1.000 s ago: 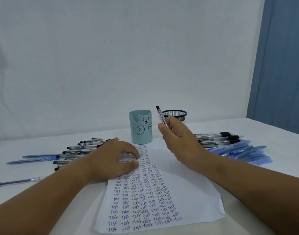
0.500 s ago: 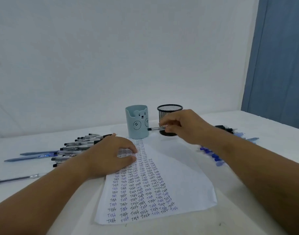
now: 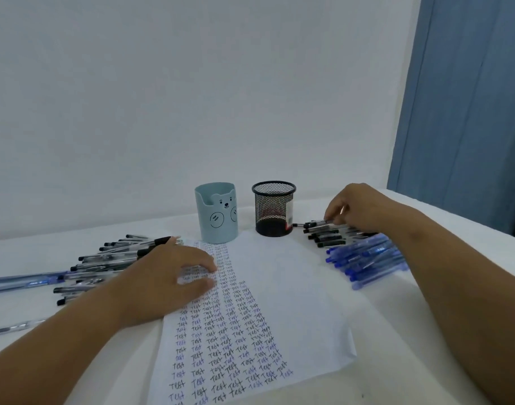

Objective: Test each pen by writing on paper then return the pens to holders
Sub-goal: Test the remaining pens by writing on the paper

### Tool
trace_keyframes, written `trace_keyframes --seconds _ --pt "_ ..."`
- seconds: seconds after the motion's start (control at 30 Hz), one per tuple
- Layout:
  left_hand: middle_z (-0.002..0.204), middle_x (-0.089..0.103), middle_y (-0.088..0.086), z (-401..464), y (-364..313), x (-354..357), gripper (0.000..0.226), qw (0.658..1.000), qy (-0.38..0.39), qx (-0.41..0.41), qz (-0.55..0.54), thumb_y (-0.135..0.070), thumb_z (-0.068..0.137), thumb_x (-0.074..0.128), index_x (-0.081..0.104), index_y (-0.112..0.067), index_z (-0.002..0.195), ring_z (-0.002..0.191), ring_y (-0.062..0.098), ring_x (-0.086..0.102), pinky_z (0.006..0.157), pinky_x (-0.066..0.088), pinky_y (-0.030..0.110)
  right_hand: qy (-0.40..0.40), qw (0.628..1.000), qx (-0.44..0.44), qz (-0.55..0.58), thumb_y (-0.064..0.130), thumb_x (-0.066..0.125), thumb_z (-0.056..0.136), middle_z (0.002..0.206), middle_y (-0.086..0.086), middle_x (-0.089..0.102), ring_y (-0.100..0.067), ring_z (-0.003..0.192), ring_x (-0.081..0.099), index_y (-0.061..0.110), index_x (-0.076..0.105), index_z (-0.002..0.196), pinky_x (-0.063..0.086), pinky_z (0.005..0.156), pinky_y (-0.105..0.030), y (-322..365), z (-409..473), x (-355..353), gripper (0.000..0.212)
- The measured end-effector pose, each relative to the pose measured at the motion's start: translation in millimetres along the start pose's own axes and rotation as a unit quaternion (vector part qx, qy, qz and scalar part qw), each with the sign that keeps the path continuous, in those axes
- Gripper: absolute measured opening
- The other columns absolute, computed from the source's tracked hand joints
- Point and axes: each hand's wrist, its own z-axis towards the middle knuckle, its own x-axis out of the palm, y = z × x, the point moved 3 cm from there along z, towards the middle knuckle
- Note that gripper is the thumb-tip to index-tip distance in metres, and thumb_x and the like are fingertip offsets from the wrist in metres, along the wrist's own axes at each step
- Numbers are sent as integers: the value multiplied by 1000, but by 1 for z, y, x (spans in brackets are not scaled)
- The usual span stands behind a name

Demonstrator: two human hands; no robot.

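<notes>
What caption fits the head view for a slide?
Left hand rests on the test-filled paper while right hand fingers a black pen beside the mesh holder.

Plain white wall (image 3: 192, 83) fills most of the view, bare, no visible texture. Blue curtain (image 3: 469, 112) hangs along the right edge, vertical folds, reaching down behind the far right corner of the tabletop (image 3: 455, 223). Tabletop is white, looks cloth-covered, soft rounded far edge meeting the wall. Light is even, diffuse and cool, with only faint shadows. Floor not in view.
</notes>
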Motion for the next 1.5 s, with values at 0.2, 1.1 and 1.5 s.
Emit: trace_keyframes --seconds 0.2,1.1,1.5 --pt "125 55 -45 -2 5 -1 32 1000 13 2 19 -67 84 60 65 -51 111 129 -21 37 111 15 11 8 1000 17 0 -6 63 86 84 12 72 -14 88 70 24 77 95 59 82 -33 -3 2 5 34" --pt "86 74 -12 -79 30 -124 18 982 -68 -171 35 -13 86 75 78 -31 83 75 -1 66 68 50 16 75 898 -434 11 32 59 99 99 18 68 6 80 57 25 72 111 37 70 -5 244 -68 84 19" --pt "82 69 -17 -173 80 -127 19 968 -116 -209 80 -15 85 77 74 -32 77 85 7 64 74 44 12 2 892 -448 66 29 61 94 83 20 68 5 74 56 30 73 93 47 68 -19 290 -63 136 12"
